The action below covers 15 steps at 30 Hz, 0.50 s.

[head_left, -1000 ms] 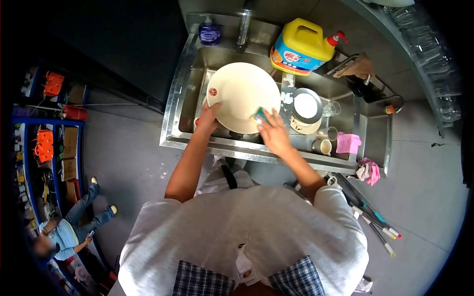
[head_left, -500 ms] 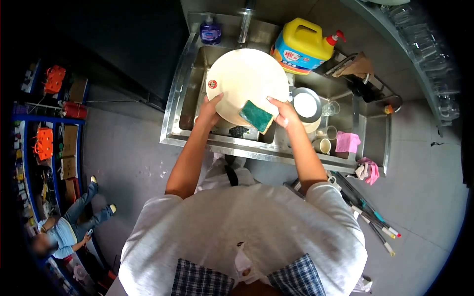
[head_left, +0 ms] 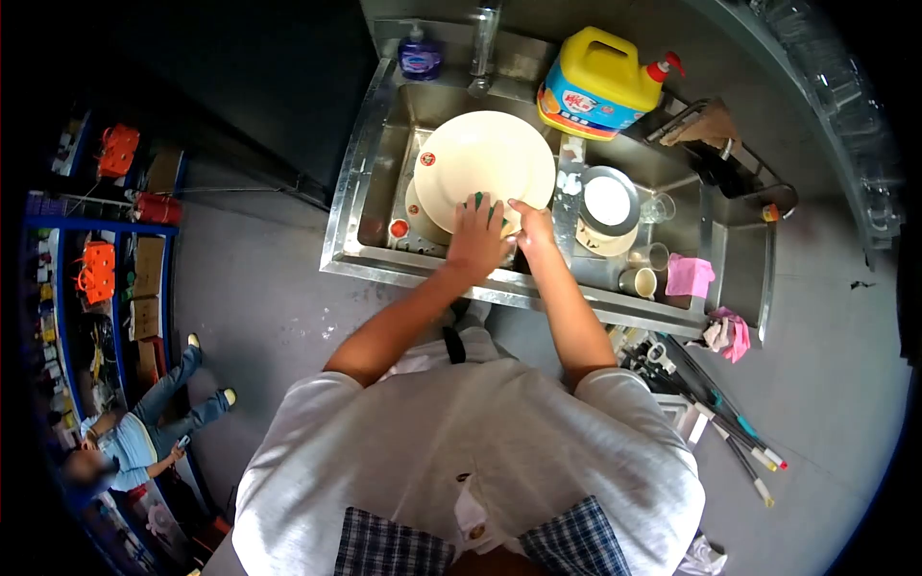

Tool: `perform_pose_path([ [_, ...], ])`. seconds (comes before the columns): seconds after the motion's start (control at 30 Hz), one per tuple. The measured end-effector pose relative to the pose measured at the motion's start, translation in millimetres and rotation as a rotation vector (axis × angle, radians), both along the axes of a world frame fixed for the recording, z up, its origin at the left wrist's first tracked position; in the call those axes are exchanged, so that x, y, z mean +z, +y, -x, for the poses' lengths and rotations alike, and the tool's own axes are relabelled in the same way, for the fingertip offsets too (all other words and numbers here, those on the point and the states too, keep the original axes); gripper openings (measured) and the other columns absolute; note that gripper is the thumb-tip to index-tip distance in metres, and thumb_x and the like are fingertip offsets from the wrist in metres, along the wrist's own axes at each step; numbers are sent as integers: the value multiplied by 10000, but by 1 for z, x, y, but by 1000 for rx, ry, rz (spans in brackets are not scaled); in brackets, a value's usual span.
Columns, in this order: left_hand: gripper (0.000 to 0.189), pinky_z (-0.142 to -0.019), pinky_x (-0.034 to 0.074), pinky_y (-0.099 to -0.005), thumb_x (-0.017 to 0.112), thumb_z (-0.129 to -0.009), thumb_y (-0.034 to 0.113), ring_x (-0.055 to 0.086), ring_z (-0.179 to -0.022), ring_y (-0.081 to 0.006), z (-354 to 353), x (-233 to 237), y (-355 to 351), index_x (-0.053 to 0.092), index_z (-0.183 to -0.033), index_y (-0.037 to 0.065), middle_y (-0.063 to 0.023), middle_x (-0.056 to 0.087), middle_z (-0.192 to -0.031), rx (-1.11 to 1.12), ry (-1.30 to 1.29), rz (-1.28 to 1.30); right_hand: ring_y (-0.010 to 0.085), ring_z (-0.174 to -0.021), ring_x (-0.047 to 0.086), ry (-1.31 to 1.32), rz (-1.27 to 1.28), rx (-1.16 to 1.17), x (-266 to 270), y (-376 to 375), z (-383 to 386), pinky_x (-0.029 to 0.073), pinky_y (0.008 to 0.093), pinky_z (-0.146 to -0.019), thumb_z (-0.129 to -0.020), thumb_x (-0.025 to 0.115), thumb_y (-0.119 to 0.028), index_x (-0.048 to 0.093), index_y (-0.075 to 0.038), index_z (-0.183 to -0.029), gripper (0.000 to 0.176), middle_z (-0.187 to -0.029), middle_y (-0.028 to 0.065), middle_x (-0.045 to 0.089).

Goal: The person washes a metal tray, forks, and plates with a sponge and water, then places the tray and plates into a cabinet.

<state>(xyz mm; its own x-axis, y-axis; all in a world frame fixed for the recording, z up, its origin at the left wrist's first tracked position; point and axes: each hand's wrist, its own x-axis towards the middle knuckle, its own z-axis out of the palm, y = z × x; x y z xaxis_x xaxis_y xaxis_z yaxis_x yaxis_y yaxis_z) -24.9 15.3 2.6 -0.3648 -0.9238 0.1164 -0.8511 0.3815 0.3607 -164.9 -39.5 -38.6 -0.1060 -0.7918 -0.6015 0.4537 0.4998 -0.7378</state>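
Observation:
A large cream plate (head_left: 485, 158) with a small red sticker is over the left sink basin. My left hand (head_left: 477, 237) presses a green sponge (head_left: 478, 200) onto the plate's near edge; most of the sponge is hidden under the fingers. My right hand (head_left: 533, 228) grips the plate's near right rim, thumb on top. Below the plate, part of another plate (head_left: 413, 206) and a round red spot show in the basin.
A yellow detergent jug (head_left: 600, 82), a purple soap bottle (head_left: 419, 58) and the faucet (head_left: 483, 53) stand behind. Right of the basin are stacked dishes (head_left: 608, 202), cups (head_left: 638, 281) and a pink cloth (head_left: 689, 276). Another person (head_left: 130, 446) is at the far left.
My left hand has let go of the plate's left rim and moved right onto the sponge. The plate sits slightly lower, and more of the basin shows. My right hand has shifted slightly left.

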Motion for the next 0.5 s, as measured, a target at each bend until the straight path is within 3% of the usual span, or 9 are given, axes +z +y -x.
perform_pose_path([
  [0.03, 591, -1106, 211, -525, 579, -868, 302, 286, -1340, -382, -16, -6, -10, 387, -1370, 56, -184, 320, -1439, -119, 2, -10, 257, -762, 652, -58, 62, -63, -6, 0, -1, 515, 314, -528, -760, 651, 21, 544, 40, -1148, 403, -952, 144, 646],
  [0.1, 503, -1133, 210, -441, 522, -913, 216, 287, -1359, -318, -59, -3, -30, 389, -1372, 60, -109, 338, -1455, -357, 28, -39, 322, -824, 658, -159, 62, -114, 1, 0, 2, 575, 394, -657, -770, 628, 59, 520, 93, -1145, 391, -1012, 199, 631],
  [0.17, 463, -1139, 206, -435, 485, -936, 197, 265, -1372, -324, -94, 3, -50, 398, -1371, 65, -114, 327, -1466, -431, -39, -75, 337, -853, 657, -149, -7, -104, 12, 1, 6, 578, 417, -724, -772, 617, 76, 513, 109, -1145, 388, -1023, 208, 630],
  [0.27, 466, -1149, 167, -442, 455, -957, 224, 217, -1387, -353, -121, 8, -66, 380, -1380, 43, -126, 307, -1477, -400, -23, -179, 337, -864, 656, -176, 24, -131, 15, 2, 6, 575, 419, -722, -770, 620, 75, 513, 114, -1142, 389, -1039, 220, 625],
  [0.37, 535, -1149, 150, -454, 469, -951, 281, 201, -1388, -371, -86, -5, -52, 337, -1394, 9, -155, 302, -1474, -260, -134, -113, 335, -885, 654, -165, -24, -117, 16, -1, 3, 575, 407, -731, -767, 622, 74, 512, 116, -1144, 394, -1063, 221, 619],
  [0.4, 600, -1143, 149, -474, 479, -937, 330, 196, -1385, -391, -66, 31, -43, 311, -1403, -9, -184, 299, -1468, -346, -189, -196, 333, -892, 653, -158, 1, -96, 17, -2, 3, 576, 401, -736, -767, 621, 74, 511, 118, -1144, 395, -1070, 222, 617],
  [0.43, 612, -1135, 156, -489, 477, -928, 321, 193, -1383, -404, -61, -1, -39, 294, -1418, 3, -181, 279, -1478, -335, -60, -94, 330, -899, 652, -149, 23, -78, 18, 1, 4, 576, 394, -740, -767, 620, 74, 511, 119, -1145, 396, -1076, 223, 616],
  [0.5, 616, -1131, 169, -482, 472, -927, 298, 188, -1377, -430, -63, 11, -62, 274, -1426, -2, -202, 241, -1489, -226, -56, -281, 323, -901, 654, -134, 47, -53, 23, 10, 8, 576, 383, -745, -768, 616, 74, 510, 119, -1147, 396, -1077, 221, 617],
])
